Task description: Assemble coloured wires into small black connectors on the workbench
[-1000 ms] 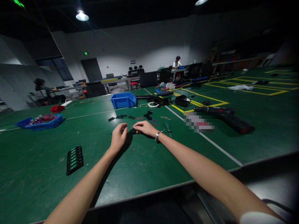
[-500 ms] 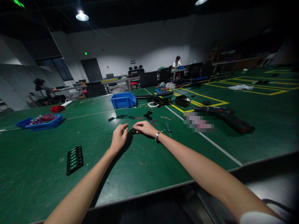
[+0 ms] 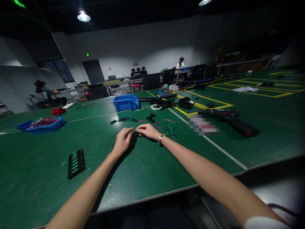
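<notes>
My right hand (image 3: 148, 131) pinches a small black plastic part (image 3: 135, 134) just above the green tabletop, its thumb and fingertips on the part's right end. Close by on the left, my left hand (image 3: 122, 141) curls its thumb and index finger toward the same part; whatever lies between those fingertips is too small to make out. Several black plastic frames (image 3: 124, 119) lie beyond the hands, with short red and blue wires (image 3: 157, 125) beside them. To the right of my right hand rests a green-handled screwdriver (image 3: 171, 129).
A black tray with green strips (image 3: 76, 164) lies at the left front. A blue bin (image 3: 125, 103) stands beyond my hands, and a blue tray (image 3: 51, 128) of coloured wires is farther left. A black power tool (image 3: 234, 121) lies at right. Two people sit at far tables.
My left hand has shifted slightly to the right, bringing its fingertips closer to the black part. My right hand stays nearly in place, still holding the part.
</notes>
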A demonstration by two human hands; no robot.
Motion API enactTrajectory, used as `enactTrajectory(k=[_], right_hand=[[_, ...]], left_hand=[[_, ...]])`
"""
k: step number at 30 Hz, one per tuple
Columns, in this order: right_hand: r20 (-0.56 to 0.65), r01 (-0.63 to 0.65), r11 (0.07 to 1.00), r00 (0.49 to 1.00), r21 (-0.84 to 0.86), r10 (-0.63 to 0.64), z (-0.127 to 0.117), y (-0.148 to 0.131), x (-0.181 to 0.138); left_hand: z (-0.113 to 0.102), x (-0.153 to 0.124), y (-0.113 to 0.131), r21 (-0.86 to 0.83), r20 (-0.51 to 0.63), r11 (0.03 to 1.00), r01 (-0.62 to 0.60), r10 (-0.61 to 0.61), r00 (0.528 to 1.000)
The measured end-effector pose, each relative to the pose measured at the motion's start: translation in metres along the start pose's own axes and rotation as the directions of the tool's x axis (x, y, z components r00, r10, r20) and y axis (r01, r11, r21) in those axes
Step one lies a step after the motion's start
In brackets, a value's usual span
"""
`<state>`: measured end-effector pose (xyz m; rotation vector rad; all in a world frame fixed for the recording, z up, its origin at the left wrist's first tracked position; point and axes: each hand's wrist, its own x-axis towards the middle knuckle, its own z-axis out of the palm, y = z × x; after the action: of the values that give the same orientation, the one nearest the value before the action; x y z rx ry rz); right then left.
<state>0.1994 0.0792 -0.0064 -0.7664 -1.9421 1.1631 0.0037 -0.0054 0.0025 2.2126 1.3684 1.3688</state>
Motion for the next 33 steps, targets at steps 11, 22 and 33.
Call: enactTrajectory(k=[11,22,33], right_hand=[[-0.006,-0.009,1.000,1.000,0.005,0.010,0.001,-0.007,-0.002],[0.023,0.002,1.000,1.000,0.010,-0.002,0.001,-0.008,-0.003],[0.047,0.017,1.000,0.999,-0.018,-0.016,0.002,-0.008,-0.003]], left_hand=[[0.002,-0.001,0.003,-0.043,0.041,0.999,0.011,-0.010,0.999],[-0.001,0.000,0.009,-0.005,0.067,1.000,0.016,-0.015,0.998],[-0.001,0.000,0.009,0.011,0.081,1.000,-0.008,0.007,0.997]])
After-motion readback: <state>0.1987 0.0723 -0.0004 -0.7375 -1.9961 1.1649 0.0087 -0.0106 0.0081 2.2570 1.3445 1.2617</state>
